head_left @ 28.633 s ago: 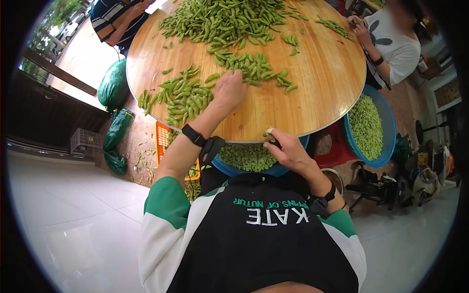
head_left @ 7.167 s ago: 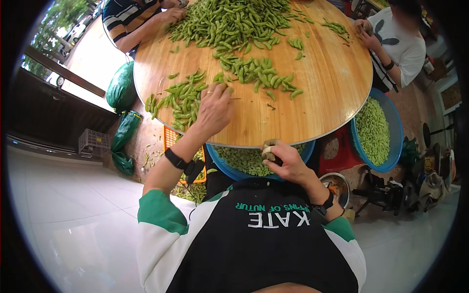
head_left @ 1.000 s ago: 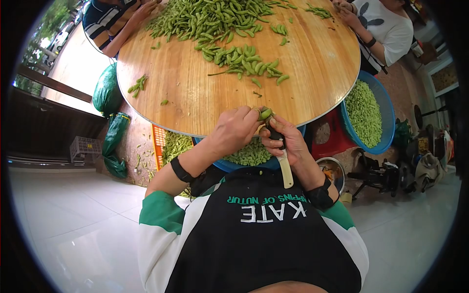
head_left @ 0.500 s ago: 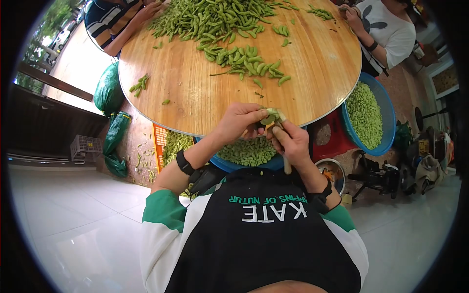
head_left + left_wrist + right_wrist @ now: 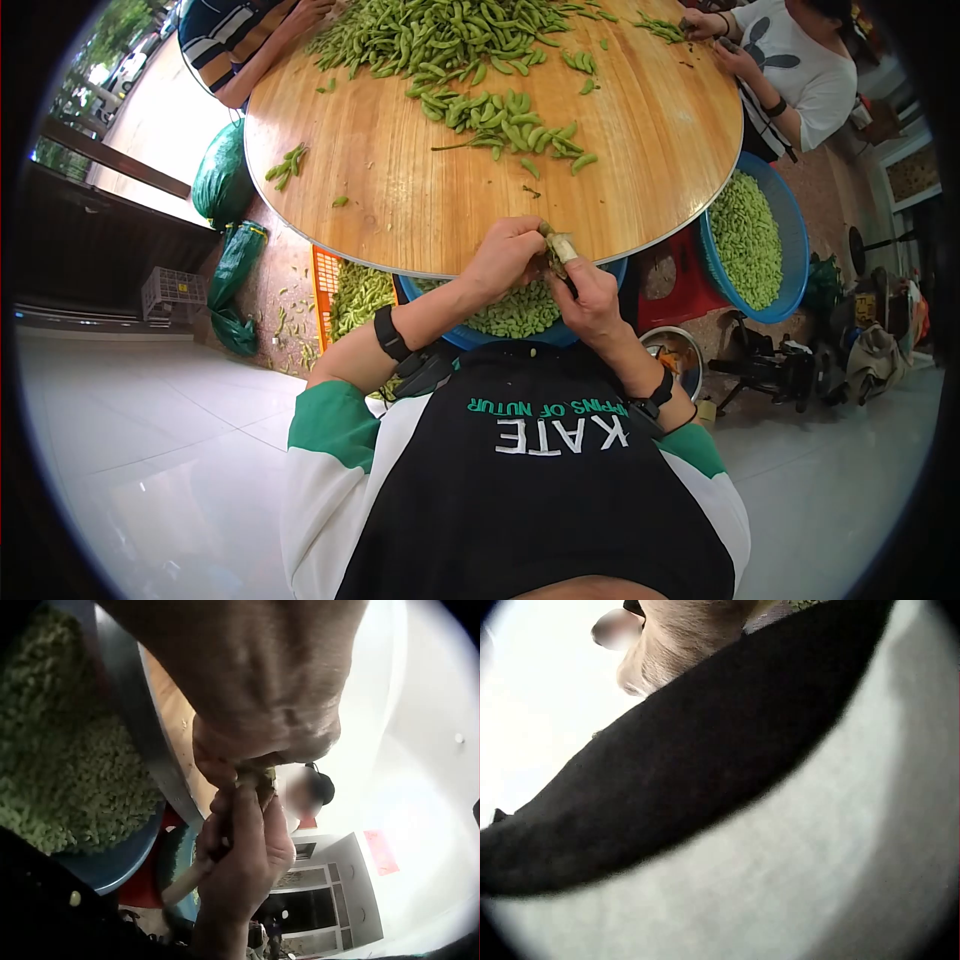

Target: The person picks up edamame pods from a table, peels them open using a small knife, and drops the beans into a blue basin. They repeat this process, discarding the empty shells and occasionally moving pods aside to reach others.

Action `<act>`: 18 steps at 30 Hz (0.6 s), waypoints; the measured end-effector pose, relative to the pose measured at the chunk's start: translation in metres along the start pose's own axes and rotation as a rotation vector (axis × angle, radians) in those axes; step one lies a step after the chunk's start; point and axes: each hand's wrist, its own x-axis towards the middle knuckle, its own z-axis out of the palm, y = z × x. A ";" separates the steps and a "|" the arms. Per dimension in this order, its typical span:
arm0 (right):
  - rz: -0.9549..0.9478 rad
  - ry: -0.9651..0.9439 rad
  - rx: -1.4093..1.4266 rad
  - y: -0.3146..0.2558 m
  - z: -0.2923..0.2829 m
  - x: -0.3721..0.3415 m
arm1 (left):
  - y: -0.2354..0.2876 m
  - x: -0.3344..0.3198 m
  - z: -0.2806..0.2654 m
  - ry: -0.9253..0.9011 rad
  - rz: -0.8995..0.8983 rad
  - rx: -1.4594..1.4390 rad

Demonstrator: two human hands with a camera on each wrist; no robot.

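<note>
Over the table's near edge, my left hand [image 5: 507,255] pinches a green soybean pod [image 5: 545,229] between thumb and fingers. My right hand [image 5: 592,297] meets it there, its thumb, wrapped in a pale cover [image 5: 564,248], pressed against the pod. Curled in the right fingers is a small tool, whose slim cream handle [image 5: 187,883] sticks out below the hand in the left wrist view; its working end is hidden. Below both hands stands a blue basin [image 5: 466,337] of shelled beans [image 5: 515,312]. The right wrist view shows mostly dark and white clothing.
A large heap of pods [image 5: 430,35] covers the far part of the round wooden table [image 5: 350,150], with a smaller group [image 5: 510,122] nearer. An orange basket [image 5: 325,290] holds husks at left. Another blue basin [image 5: 795,235] stands right. Two people sit across the table.
The row of pods at the table's left has mostly gone since the earliest frames. My left hand has come from the table to meet the right, and both turn the pod in the last second.
</note>
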 end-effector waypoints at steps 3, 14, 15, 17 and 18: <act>-0.007 -0.025 -0.068 0.000 -0.002 -0.004 | -0.005 0.002 0.005 0.042 0.040 0.059; 0.535 0.012 0.638 -0.004 -0.022 0.002 | 0.000 -0.005 0.011 -0.035 0.054 0.046; 0.709 -0.029 0.791 -0.004 -0.028 0.004 | 0.005 -0.009 0.013 -0.070 0.089 0.102; 0.715 0.009 0.845 -0.002 -0.030 0.005 | 0.016 -0.016 0.016 -0.110 0.101 0.019; 0.714 -0.030 0.862 -0.002 -0.033 0.005 | 0.018 -0.019 0.018 -0.151 0.112 -0.067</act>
